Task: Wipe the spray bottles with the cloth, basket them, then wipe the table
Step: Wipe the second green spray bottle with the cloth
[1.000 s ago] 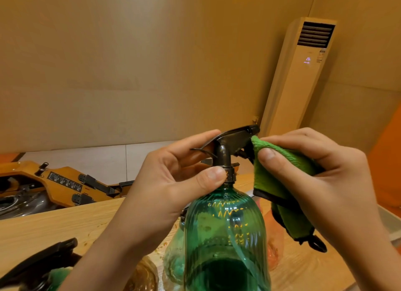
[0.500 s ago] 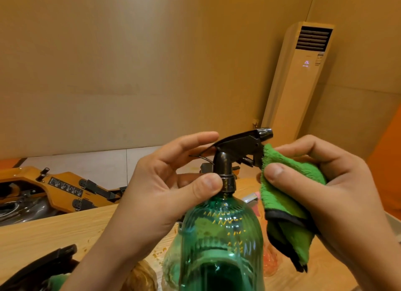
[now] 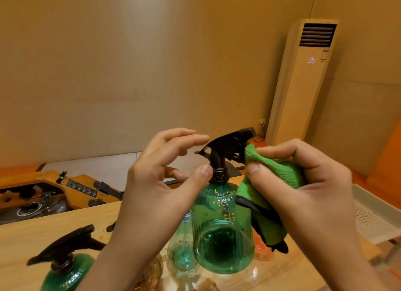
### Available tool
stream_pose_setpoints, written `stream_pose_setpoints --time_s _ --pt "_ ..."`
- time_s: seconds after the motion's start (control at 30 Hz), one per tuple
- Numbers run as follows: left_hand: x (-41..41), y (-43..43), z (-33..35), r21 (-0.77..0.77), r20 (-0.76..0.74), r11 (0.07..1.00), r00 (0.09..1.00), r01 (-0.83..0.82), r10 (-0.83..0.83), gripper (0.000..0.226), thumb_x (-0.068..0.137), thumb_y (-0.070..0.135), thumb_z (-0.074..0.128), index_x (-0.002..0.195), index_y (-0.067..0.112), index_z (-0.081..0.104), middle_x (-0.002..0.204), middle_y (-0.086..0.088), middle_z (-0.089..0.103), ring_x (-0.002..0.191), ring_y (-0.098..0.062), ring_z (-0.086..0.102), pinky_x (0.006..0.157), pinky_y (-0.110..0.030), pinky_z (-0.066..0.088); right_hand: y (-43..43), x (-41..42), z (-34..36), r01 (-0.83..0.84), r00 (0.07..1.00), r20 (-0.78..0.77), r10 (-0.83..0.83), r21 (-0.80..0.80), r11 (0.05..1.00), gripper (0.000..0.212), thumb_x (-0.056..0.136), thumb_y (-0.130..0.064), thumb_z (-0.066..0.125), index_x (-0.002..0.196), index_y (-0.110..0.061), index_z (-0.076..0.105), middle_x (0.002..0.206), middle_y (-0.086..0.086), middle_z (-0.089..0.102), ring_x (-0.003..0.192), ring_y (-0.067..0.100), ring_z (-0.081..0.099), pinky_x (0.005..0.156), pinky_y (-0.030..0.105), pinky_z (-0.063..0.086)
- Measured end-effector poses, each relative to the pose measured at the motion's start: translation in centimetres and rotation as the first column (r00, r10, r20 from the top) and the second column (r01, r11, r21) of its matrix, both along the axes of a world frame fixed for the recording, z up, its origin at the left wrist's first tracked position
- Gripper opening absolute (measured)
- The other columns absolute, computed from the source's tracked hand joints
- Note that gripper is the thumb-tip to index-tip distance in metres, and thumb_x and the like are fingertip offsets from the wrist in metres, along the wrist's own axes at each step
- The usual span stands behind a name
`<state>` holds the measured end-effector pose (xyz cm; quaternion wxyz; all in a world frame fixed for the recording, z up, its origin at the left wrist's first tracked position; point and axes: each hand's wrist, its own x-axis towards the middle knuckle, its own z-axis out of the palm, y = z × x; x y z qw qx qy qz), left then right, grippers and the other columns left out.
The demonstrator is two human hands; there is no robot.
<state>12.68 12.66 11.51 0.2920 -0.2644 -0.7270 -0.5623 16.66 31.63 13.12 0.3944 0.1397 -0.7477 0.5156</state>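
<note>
My left hand holds a ribbed green spray bottle up above the table. Its thumb presses the black collar, and the upper fingers spread loosely near the back of the black spray head. My right hand grips a folded green cloth and presses it against the trigger side of the head, just under the nozzle. On the wooden table below stand a dark green bottle, an amber bottle, a clear teal bottle and an orange bottle, each partly hidden.
A white perforated basket sits at the table's right end. Beyond the far edge, a yellow wooden machine with black fittings lies on the floor. A tall air conditioner stands in the right corner.
The cloth has slid from the nozzle tip down to under the spray head. My left fingers have lifted off the head's top, while the thumb stays on the collar.
</note>
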Motion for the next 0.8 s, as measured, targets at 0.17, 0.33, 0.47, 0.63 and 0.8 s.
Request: stream_pose_setpoints --time_s 0.17,0.33,0.47,0.63,0.8 --pt "1.6 0.8 1.3 -0.016 0.016 0.998 0.998 0.056 -0.056 0.041 0.089 0.022 0.075 0.120 0.049 0.069 0.118 0.022 0.067 0.088 -0.011 0.070 0.057 -0.033 0.063 -0.9 0.5 -0.9 0.067 0.996 -0.071 -0.061 0.094 0.993 0.012 0.079 -0.023 0.078 0.082 -0.031 0.070 0.083 -0.015 0.070 0.072 0.012 0.067 0.057 0.032 0.054" --pt "1.7 1.7 1.8 0.006 0.051 0.985 0.983 0.174 -0.174 0.039 0.092 0.021 0.070 0.124 0.042 0.070 0.117 0.019 0.069 0.074 -0.018 0.072 0.055 -0.024 0.058 -1.4 0.8 -1.3 0.074 0.991 -0.119 -0.057 0.144 0.987 0.008 0.080 -0.021 0.077 0.083 -0.025 0.071 0.086 -0.015 0.070 0.074 0.006 0.068 0.060 0.029 0.051" --pt "1.6 2.1 2.1 -0.006 0.077 0.976 0.973 0.218 -0.217 0.033 0.093 0.020 0.068 0.119 0.039 0.074 0.109 0.015 0.069 0.068 -0.017 0.072 0.057 -0.022 0.056 -1.3 1.1 -1.2 0.109 0.983 -0.168 -0.076 0.199 0.974 0.007 0.080 -0.021 0.076 0.084 -0.024 0.071 0.086 -0.015 0.068 0.075 0.003 0.066 0.061 0.020 0.048" --pt "1.4 2.2 2.6 -0.006 0.065 0.963 0.962 0.268 -0.267 0.020 0.090 0.022 0.068 0.107 0.028 0.077 0.106 0.010 0.068 0.062 -0.020 0.072 0.057 -0.025 0.058 -0.9 1.8 -1.2 0.107 0.982 -0.174 -0.076 0.174 0.979 0.008 0.079 -0.018 0.078 0.084 -0.022 0.073 0.087 -0.014 0.069 0.076 0.002 0.067 0.062 0.019 0.049" --pt "1.8 1.8 3.0 -0.033 -0.033 0.948 0.948 0.315 -0.316 0.011 0.096 0.019 0.068 0.107 0.022 0.071 0.107 0.010 0.066 0.068 -0.016 0.072 0.063 -0.023 0.059 -0.1 3.1 0.1 -0.126 0.992 -0.034 0.125 -0.052 0.991 0.017 0.078 -0.028 0.088 0.089 -0.035 0.076 0.083 -0.019 0.075 0.076 0.003 0.072 0.061 0.015 0.054"
